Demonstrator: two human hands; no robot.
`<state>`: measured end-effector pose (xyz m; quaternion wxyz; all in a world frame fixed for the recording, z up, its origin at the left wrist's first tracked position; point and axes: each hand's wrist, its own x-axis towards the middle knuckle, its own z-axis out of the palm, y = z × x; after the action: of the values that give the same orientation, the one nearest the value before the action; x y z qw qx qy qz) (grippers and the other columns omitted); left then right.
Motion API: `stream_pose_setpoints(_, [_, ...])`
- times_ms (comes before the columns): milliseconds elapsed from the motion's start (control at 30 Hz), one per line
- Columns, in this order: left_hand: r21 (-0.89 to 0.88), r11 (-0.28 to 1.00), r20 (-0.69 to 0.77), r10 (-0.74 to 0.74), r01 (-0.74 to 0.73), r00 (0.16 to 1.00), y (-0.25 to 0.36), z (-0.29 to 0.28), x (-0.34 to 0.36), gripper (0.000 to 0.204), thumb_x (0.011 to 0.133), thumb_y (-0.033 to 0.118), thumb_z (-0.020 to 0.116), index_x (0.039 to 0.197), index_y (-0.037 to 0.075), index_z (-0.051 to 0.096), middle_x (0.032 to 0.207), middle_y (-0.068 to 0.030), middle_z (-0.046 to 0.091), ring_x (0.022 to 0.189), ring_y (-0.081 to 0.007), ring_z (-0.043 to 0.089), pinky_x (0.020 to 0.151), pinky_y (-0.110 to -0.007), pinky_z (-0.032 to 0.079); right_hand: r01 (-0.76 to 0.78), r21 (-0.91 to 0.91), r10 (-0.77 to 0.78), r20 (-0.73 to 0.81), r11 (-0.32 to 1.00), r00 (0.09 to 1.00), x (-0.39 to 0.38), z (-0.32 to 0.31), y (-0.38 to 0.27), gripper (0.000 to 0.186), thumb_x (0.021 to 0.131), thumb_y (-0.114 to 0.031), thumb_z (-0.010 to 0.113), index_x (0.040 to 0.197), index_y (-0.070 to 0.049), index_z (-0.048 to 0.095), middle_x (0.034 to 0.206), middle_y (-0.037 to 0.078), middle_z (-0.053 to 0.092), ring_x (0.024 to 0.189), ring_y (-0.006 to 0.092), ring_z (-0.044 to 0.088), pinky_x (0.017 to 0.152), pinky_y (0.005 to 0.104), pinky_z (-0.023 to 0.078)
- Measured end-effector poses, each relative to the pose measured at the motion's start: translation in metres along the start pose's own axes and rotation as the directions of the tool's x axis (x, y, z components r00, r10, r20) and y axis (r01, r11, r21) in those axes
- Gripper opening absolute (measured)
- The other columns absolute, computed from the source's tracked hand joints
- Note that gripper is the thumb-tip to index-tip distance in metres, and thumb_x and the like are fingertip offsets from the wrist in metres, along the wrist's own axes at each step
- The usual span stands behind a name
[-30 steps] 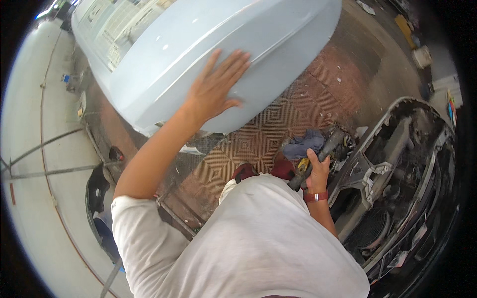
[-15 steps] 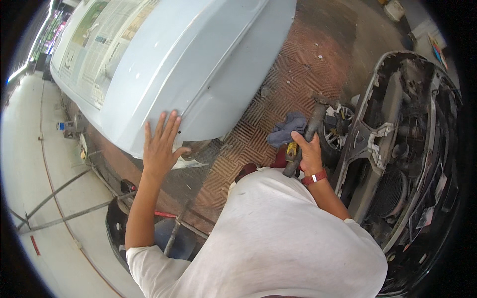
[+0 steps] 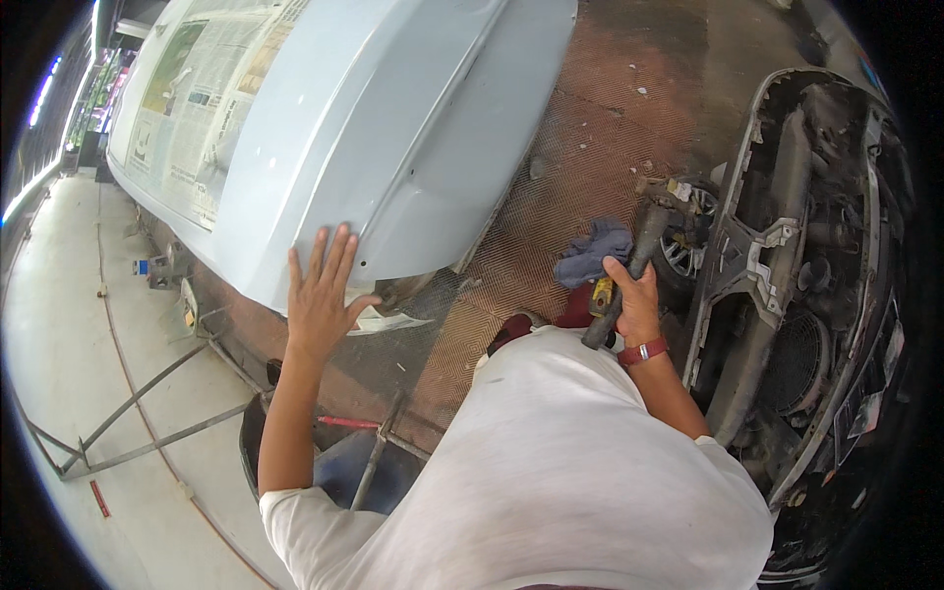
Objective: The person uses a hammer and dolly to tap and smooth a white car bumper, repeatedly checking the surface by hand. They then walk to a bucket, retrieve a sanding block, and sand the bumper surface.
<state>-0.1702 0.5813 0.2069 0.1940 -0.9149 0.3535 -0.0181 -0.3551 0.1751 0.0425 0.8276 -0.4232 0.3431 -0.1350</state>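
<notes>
My left hand (image 3: 320, 295) lies with fingers spread on the lower end of a pale grey car body panel (image 3: 383, 138), which has a raised ridge and a small dark hole. Newspaper masking (image 3: 211, 98) covers the surface left of it. My right hand (image 3: 634, 300) grips a long, dark, cylindrical tool (image 3: 648, 241) at my right side, with a blue cloth (image 3: 590, 254) and a smaller yellow tool (image 3: 601, 299) bunched beside it; whether I hold these two as well is unclear.
A black car (image 3: 836, 295) with an exposed front end and fan stands close on my right, a wheel (image 3: 678, 251) behind the tool. Metal tube stands (image 3: 152, 433) and a red bar (image 3: 346, 421) are at lower left, beside a white wall (image 3: 88, 315). The floor (image 3: 590, 108) is patterned tile.
My left hand has slid down and left along the panel to its lower end and stayed there over the last half second. The view has shifted; my right hand still grips the tool.
</notes>
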Motion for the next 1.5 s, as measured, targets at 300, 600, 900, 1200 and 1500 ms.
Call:
stream_pose_setpoints(300, [0.093, 0.995, -0.106, 0.029, -0.019, 0.994, 0.024, -0.039, 0.115, 0.112, 0.080, 0.086, 0.041, 0.169, 0.021, 0.023, 0.175, 0.0039, 0.020, 0.162, -0.0215, 0.015, 0.133, -0.057, 0.006, -0.035, -0.036, 0.036, 0.036, 0.999, 0.999, 0.005, -0.002, -0.005, 0.047, 0.089, -0.010, 0.085, 0.129, -0.005, 0.063, 0.121, 0.005, 0.069, 0.108, 0.0166, 0.066, 0.099, 0.0340, 0.053])
stream_pose_setpoints(600, [0.096, 0.995, -0.076, 0.002, 0.006, 0.997, 0.016, -0.032, 0.093, 0.114, 0.077, 0.086, 0.045, 0.169, 0.024, 0.021, 0.176, 0.0063, 0.018, 0.162, -0.0201, 0.014, 0.133, -0.057, 0.004, -0.032, -0.108, 0.039, 0.069, 0.994, 0.997, 0.009, 0.004, -0.010, 0.048, 0.089, -0.011, 0.084, 0.131, -0.004, 0.062, 0.121, 0.005, 0.068, 0.108, 0.0178, 0.067, 0.100, 0.0343, 0.053])
stream_pose_setpoints(900, [0.097, 0.993, -0.042, -0.068, 0.072, 0.997, 0.002, -0.012, 0.024, 0.113, 0.075, 0.086, 0.043, 0.168, 0.024, 0.026, 0.174, 0.0067, 0.023, 0.162, -0.0200, 0.016, 0.133, -0.058, 0.002, -0.013, -0.106, 0.024, 0.106, 0.994, 0.994, 0.004, 0.016, -0.008, 0.044, 0.091, -0.008, 0.081, 0.130, -0.005, 0.061, 0.117, 0.003, 0.067, 0.105, 0.0169, 0.066, 0.098, 0.0346, 0.054])
stream_pose_setpoints(1200, [0.123, 0.984, 0.077, -0.142, 0.132, 0.987, -0.021, 0.007, -0.032, 0.112, 0.072, 0.083, 0.053, 0.168, 0.033, 0.022, 0.174, 0.0139, 0.019, 0.161, -0.0166, 0.016, 0.134, -0.056, 0.014, -0.007, -0.096, 0.017, 0.105, 0.995, 0.994, 0.003, 0.009, -0.002, 0.039, 0.093, -0.006, 0.079, 0.128, -0.005, 0.062, 0.114, 0.004, 0.068, 0.103, 0.0169, 0.067, 0.095, 0.0339, 0.055])
stream_pose_setpoints(1500, [0.094, 0.995, -0.085, -0.009, 0.017, 0.996, -0.012, -0.018, 0.043, 0.115, 0.077, 0.090, 0.033, 0.168, 0.022, 0.025, 0.175, 0.0043, 0.023, 0.162, -0.0210, 0.015, 0.132, -0.060, 0.003, -0.007, -0.045, 0.010, 0.068, 0.999, 0.998, 0.006, 0.008, -0.010, 0.047, 0.089, -0.009, 0.084, 0.129, -0.004, 0.061, 0.118, 0.004, 0.068, 0.104, 0.0179, 0.067, 0.096, 0.0337, 0.054])
